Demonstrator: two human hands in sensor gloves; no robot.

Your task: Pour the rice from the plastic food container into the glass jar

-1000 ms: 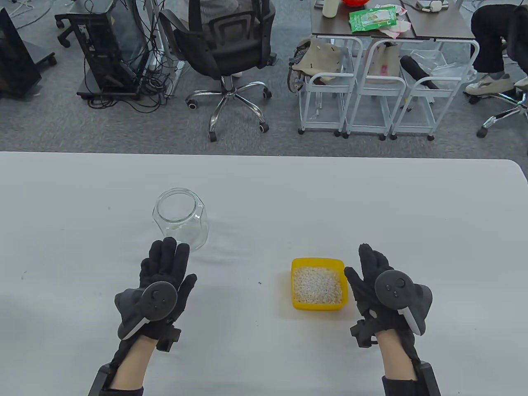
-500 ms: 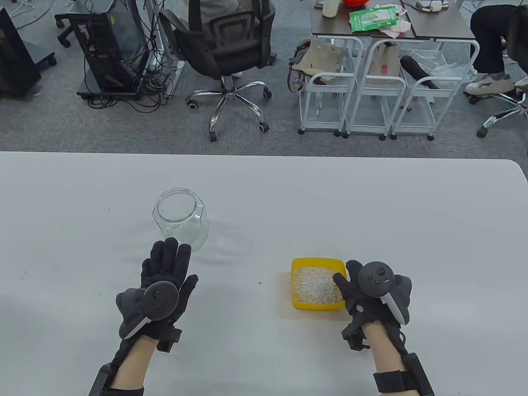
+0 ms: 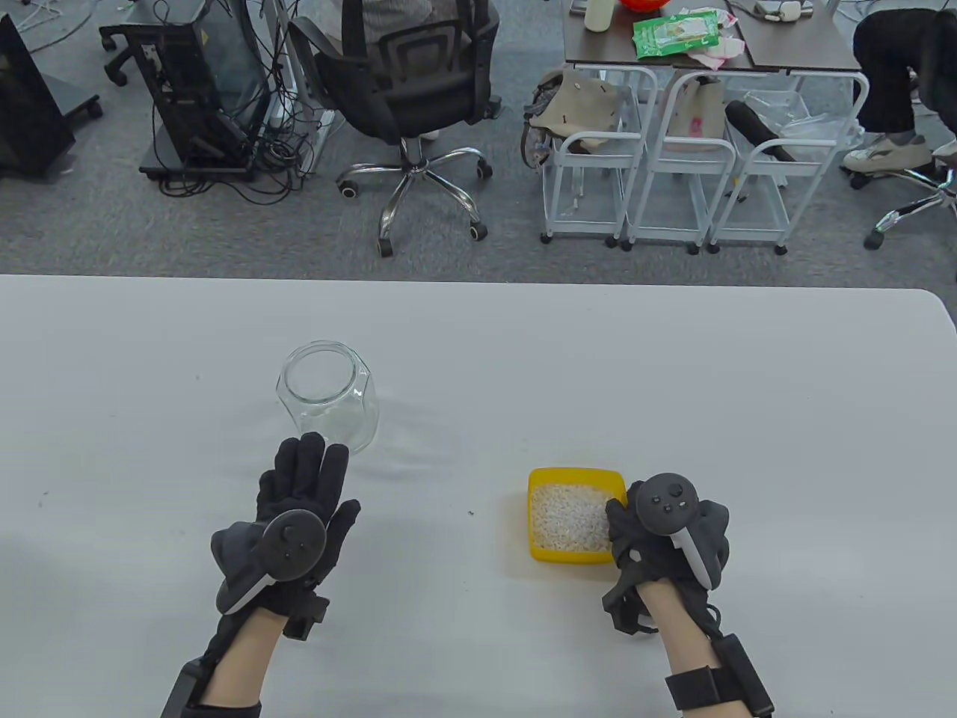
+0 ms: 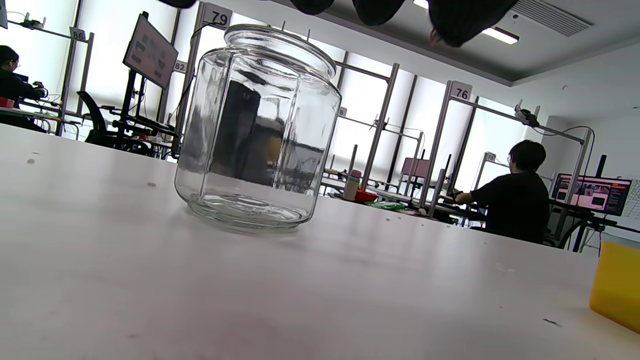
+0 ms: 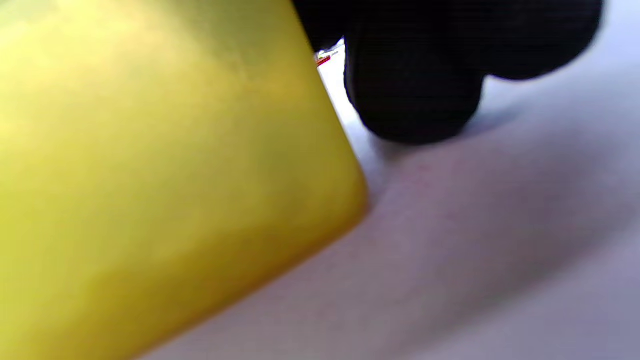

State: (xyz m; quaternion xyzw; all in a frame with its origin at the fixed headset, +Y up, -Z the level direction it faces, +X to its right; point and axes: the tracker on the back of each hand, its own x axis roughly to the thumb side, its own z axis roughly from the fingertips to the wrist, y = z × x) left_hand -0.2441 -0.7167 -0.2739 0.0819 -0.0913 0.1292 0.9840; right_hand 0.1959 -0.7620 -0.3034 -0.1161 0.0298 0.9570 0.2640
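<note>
The clear faceted glass jar (image 3: pixel 327 395) stands upright and open-mouthed on the white table (image 3: pixel 673 374), with nothing visible inside it. Just nearer the viewer than the jar, the left hand (image 3: pixel 295 508) in its black sensor glove lies flat, fingers extended together and pointing at the jar; its fingertips (image 3: pixel 310 447) reach the jar's near base in the table view, though whether they touch the glass cannot be told. In the left wrist view the jar (image 4: pixel 257 130) stands apart from the fingertips (image 4: pixel 462 20) that hang in from the top edge, and the hand holds nothing.

To the right of the jar, and closer to the viewer, sits the yellow square plastic food container (image 3: pixel 574 514), filled with white rice (image 3: pixel 568 514). The right hand (image 3: pixel 662 535) is curled against the container's right side (thumb at the rim on the rice side, as far as the table view shows). In the right wrist view, a gloved finger (image 5: pixel 415 90) rests on the table just beside the container's yellow wall (image 5: pixel 150 175). Whether the grip is fully closed cannot be told.
</note>
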